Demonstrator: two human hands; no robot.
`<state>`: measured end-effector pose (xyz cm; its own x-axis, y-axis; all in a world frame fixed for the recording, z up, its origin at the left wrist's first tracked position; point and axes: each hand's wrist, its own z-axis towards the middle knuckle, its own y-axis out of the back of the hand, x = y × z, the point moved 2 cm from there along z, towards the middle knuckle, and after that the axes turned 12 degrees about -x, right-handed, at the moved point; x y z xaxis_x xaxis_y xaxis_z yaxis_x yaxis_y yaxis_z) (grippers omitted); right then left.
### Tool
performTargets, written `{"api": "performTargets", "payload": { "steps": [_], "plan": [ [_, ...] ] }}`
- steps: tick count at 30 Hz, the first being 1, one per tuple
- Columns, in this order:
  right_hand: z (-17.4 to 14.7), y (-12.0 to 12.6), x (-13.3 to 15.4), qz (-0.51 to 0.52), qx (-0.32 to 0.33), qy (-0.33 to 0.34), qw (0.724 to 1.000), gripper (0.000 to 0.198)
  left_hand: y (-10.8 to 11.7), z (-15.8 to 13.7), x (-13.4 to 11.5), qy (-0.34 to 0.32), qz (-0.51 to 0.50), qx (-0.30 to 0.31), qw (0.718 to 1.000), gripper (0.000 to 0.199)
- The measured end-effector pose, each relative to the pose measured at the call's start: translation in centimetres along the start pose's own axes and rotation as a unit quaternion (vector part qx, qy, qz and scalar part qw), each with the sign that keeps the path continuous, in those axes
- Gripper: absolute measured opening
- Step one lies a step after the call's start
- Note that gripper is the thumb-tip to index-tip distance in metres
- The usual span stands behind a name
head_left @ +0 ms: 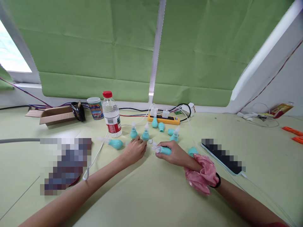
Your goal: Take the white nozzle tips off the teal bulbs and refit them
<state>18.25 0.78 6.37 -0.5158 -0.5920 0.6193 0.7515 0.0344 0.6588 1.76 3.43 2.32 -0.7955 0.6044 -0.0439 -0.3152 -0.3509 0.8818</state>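
My right hand (174, 153) is closed around a teal bulb nasal aspirator (165, 150), its clear tip pointing left. My left hand (136, 148) rests at the table with its fingers curled down; whatever lies under the fingertips is hidden. Just behind it stand two upright aspirators, one at the left (133, 133) and one at the right (145, 135), both with clear nozzles. A small clear piece (150, 141) lies between the hands. Another aspirator (115, 144) lies on its side to the left. Beyond my right hand, one more aspirator (174, 136) stands upright.
Loose teal bulbs (161, 127) sit by an orange power strip (165, 119). A water bottle (112, 116), a can (95, 108) and a cardboard box (58, 115) stand at the back left. A phone (222, 157) with a cable lies right; orange-handled scissors (293, 130) are farther right.
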Motion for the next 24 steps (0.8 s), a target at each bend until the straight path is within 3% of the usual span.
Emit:
{"api": "performTargets", "payload": {
  "steps": [5, 10, 13, 18, 20, 22, 24],
  "plan": [
    [-0.2, -0.2, -0.1, -0.010, 0.005, -0.002, 1.000, 0.011, -0.1, -0.1, -0.3, 0.010, -0.049, -0.004, 0.999, 0.012],
    [-0.2, -0.3, -0.2, -0.009, 0.003, 0.002, 1.000, 0.011, -0.4, -0.2, 0.4, 0.019, -0.102, 0.002, 0.995, 0.027],
    [-0.2, -0.2, -0.4, -0.017, 0.003, 0.002, 1.000, 0.010, -0.4, -0.3, 0.7, 0.010, -0.128, 0.016, 0.992, 0.019],
    [-0.2, -0.2, -0.4, -0.029, -0.003, 0.009, 1.000, 0.011, 1.2, 0.4, 0.7, 0.066, -0.174, -0.034, 0.982, 0.014],
    [-0.1, -0.2, -0.4, -0.043, -0.011, 0.007, 0.999, 0.013, 2.4, 0.8, 0.7, 0.142, -0.304, -0.058, 0.940, 0.020],
    [-0.1, -0.2, -0.3, -0.057, -0.026, 0.002, 0.998, 0.016, 3.4, 1.0, 0.5, 0.215, -0.488, -0.045, 0.845, 0.030],
    [-0.1, 0.0, -0.1, -0.066, -0.046, -0.004, 0.997, 0.018, 4.1, 1.1, -0.1, 0.244, -0.612, -0.013, 0.752, 0.036]
  ]
}}
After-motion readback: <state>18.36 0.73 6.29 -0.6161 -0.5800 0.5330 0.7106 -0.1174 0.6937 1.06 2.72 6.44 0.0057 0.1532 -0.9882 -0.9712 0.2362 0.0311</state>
